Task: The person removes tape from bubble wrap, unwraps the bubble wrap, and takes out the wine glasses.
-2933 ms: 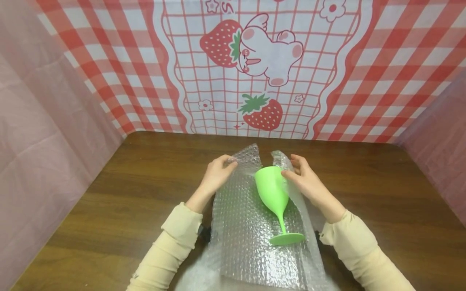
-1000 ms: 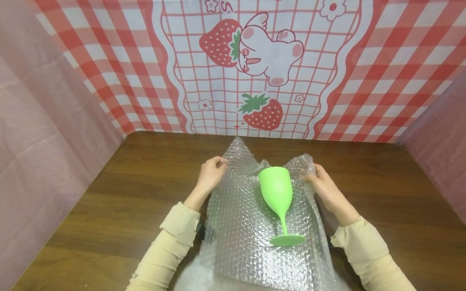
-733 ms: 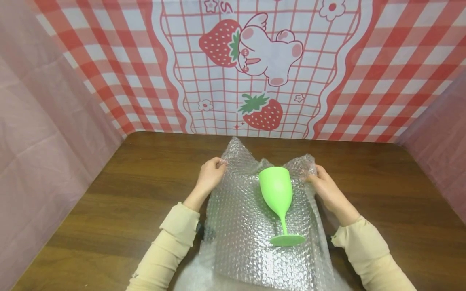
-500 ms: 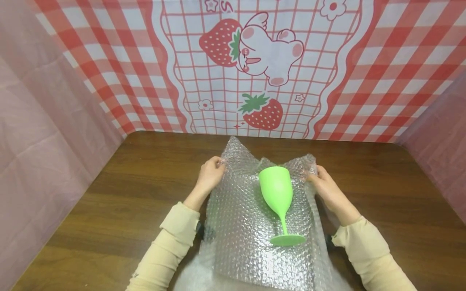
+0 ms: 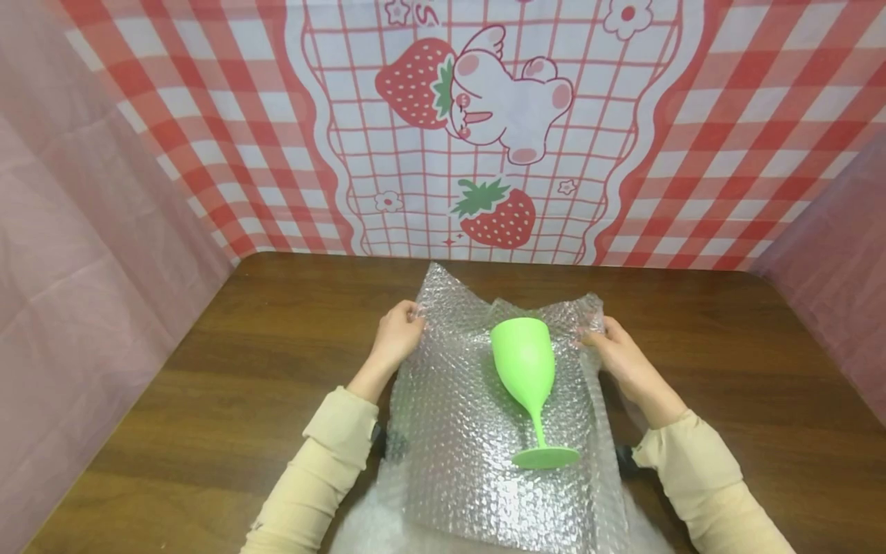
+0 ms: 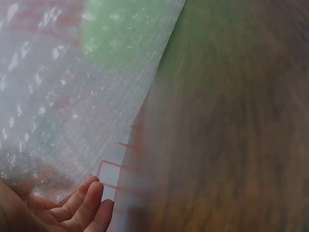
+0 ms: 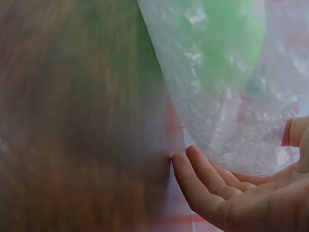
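Observation:
A bright green plastic goblet point(image 5: 524, 362) lies on a sheet of clear bubble wrap point(image 5: 457, 431), bowl toward the far side and foot toward me. My left hand point(image 5: 398, 335) pinches the sheet's far left edge. On the other side my right hand point(image 5: 623, 362) grips the far right edge, the thumb on top of the wrap. Neither hand touches the goblet. In the left wrist view, fingers point(image 6: 79, 208) curl under the bubble wrap point(image 6: 72, 111). The right wrist view has the fingers point(image 7: 203, 183) beneath the wrap and the goblet's green showing through it.
Both hands work over a brown wooden table point(image 5: 242, 369). A red and white checked cloth point(image 5: 484, 138) with strawberries hangs behind its far edge. Pink curtains point(image 5: 90, 231) hang at the sides. More wrap spreads toward me at the bottom.
Since the oldest frame, the hands have moved apart, spreading the wrap's far corners. The right side of the wrap has come off the goblet. Lately the left hand has shifted slightly left.

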`<state>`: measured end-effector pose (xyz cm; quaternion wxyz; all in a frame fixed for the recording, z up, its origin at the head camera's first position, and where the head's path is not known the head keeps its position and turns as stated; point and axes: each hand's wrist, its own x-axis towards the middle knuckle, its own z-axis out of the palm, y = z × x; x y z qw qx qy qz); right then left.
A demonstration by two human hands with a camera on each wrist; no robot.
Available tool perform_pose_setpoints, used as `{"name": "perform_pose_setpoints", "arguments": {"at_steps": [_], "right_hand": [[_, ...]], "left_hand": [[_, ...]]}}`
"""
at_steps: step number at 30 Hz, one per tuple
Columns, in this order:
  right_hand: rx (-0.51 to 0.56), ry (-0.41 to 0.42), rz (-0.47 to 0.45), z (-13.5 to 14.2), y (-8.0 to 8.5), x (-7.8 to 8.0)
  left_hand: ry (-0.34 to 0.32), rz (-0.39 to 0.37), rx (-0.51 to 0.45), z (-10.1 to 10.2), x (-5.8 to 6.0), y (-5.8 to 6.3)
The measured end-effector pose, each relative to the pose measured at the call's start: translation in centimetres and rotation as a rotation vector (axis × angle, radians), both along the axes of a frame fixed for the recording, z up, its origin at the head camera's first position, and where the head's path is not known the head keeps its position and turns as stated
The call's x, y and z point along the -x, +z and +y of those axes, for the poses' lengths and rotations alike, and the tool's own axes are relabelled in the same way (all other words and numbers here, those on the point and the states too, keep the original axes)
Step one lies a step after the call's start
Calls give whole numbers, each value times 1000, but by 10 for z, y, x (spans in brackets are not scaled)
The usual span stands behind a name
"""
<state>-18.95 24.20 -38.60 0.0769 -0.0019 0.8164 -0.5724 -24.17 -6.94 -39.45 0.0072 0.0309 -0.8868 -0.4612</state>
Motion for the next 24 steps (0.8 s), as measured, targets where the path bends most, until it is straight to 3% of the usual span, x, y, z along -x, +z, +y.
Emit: {"name": "perform_pose_setpoints", "arguments": {"at_steps": [24], "right_hand": [[-57, 3, -41, 5, -3, 0]], "left_hand": [[-36, -69, -93, -2, 1, -5]]}}
